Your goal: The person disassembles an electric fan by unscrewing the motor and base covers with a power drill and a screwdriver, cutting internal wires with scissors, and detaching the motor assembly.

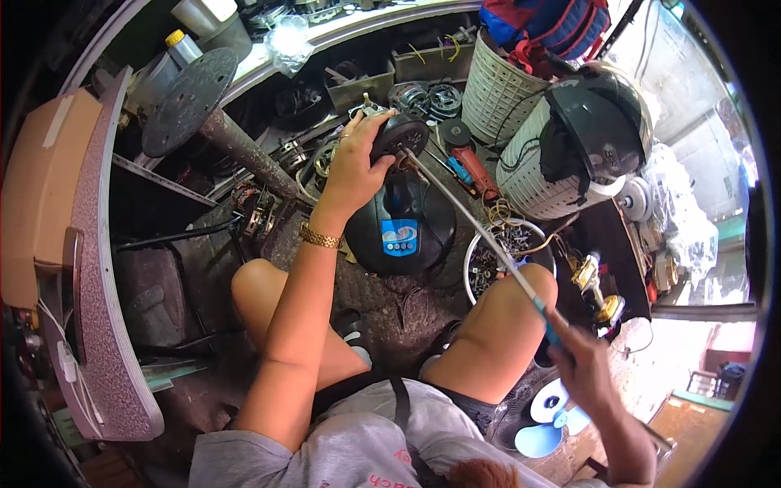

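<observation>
Between my knees stands a black electric fan, without blades, its round base bearing a blue button panel. My left hand is closed over the fan's dark motor head, fingers on top and thumb at the near side. A gold watch band circles that wrist. In my right hand, slightly blurred, is the teal handle of a long screwdriver. Its thin shaft runs up and left over my right knee. The tip meets the underside of the motor head, though the exact contact point is hidden.
Right of the fan lie a red angle grinder and a white-rimmed basin of small metal parts. Two white baskets stand behind, one topped by a black helmet. A metal pedestal leans at left; a blue fan blade lies lower right.
</observation>
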### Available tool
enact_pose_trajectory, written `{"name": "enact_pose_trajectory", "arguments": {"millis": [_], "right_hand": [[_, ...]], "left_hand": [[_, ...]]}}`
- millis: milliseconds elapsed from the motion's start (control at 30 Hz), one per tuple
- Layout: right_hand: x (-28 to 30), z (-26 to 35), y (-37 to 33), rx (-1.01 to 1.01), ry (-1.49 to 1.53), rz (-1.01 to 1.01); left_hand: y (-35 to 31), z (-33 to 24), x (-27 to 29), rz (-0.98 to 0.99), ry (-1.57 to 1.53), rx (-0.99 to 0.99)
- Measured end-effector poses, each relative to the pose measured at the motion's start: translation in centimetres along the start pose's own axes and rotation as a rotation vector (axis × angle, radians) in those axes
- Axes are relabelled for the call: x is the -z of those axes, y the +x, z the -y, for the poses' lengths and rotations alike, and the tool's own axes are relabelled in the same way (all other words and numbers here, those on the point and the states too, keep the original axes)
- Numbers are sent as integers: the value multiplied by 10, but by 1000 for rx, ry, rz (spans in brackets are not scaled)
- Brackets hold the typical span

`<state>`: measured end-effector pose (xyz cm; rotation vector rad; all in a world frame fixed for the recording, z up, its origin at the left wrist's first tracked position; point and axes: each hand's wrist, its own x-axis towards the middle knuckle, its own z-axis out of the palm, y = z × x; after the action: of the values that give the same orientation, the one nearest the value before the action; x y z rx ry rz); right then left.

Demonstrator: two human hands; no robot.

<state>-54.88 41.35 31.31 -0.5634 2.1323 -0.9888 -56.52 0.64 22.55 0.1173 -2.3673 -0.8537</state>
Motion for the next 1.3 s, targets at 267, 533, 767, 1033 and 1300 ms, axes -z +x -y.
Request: {"name": "enact_pose_trajectory", "arguments": {"millis": [267,533,767,1033,1300], "right_hand": [[-9,-1,-17,-28,1005,-71],[-12,28,-12,-342,1147,33],[-15,37,1,-136,388,-195],[0,32,10,-74,121,-289],[15,39,8,-149,889,-16]], "left_hand": [[-1,-1,-3,-40,1,-30],[6,10,-3,-42,-103,56],[14,25,-1,-37,-136,103],[32,16,8,-62,127,95],[128,100,17,536,186,-14]]}}
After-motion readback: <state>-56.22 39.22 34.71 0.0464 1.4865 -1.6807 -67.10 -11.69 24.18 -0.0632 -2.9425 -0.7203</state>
